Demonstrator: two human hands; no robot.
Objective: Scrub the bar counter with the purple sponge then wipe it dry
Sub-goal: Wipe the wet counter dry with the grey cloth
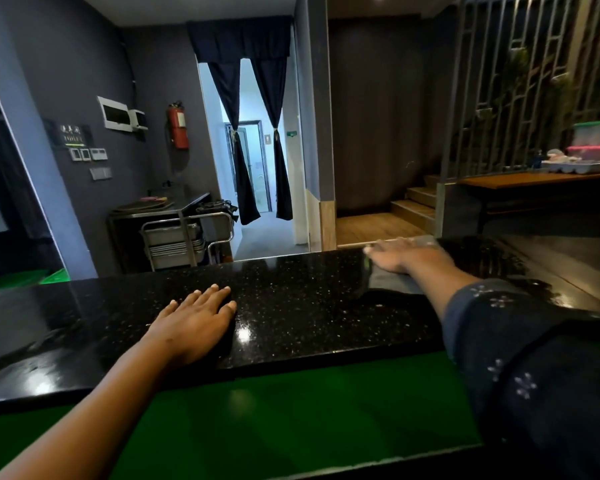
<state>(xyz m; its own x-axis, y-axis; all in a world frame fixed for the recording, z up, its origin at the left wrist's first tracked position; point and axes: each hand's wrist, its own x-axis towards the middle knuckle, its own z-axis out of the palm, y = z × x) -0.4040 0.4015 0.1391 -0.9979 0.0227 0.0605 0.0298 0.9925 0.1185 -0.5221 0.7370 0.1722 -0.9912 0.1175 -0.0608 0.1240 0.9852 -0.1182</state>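
The black speckled bar counter [309,306] runs across the view and shines with reflections. My left hand [194,320] lies flat on it, fingers stretched out, pressing on a dark sponge [232,336]; only a thin edge of the sponge shows by the little finger, and its colour is hard to tell. My right hand [400,254] is stretched far forward at the counter's far edge. Its palm presses down on a dark grey cloth [390,284] spread on the stone. A dark patterned sleeve covers my right forearm.
A green lower ledge [291,410] runs below the counter on my side. Beyond the counter stand a metal cart [184,240] and a wall-mounted fire extinguisher [178,124]. At the right, a wooden table [534,181] holds plastic containers [596,140], next to wooden steps [416,202].
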